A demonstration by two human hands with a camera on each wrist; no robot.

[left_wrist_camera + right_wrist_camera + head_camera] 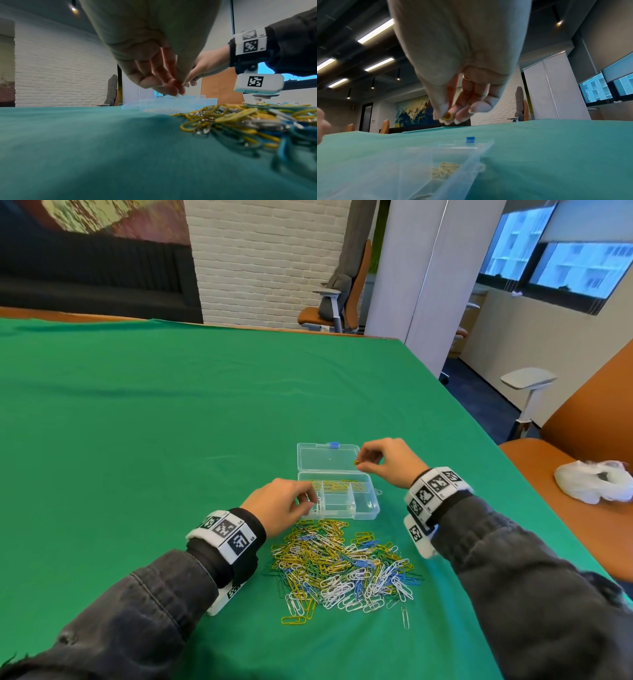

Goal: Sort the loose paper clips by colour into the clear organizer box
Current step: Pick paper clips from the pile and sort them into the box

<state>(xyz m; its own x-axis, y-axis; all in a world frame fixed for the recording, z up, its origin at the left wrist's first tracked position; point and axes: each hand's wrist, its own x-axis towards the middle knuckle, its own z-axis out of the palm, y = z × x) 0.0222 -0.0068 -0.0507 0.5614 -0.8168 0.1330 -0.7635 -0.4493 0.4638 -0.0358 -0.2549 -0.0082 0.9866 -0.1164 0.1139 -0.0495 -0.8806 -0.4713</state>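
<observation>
The clear organizer box (375,506) lies open on the green cloth, its lid (327,457) flat behind it with a blue latch (334,444). Yellow clips (334,485) fill a back compartment. My right hand (359,462) hovers over the lid's near edge and pinches a yellow paper clip (356,462) (447,116). My left hand (310,502) has its fingers bunched over the box's near-left compartment, where white clips (318,505) show. Whether it holds one is hidden. The loose pile (342,566) of yellow, white, blue and green clips lies just in front of the box.
A yellow clip (293,619) and a white clip (405,618) lie apart at the pile's near side. The table's right edge runs close beside my right arm. An orange chair there carries a white plastic bag (596,481). Bare green cloth (137,422) spreads left and beyond.
</observation>
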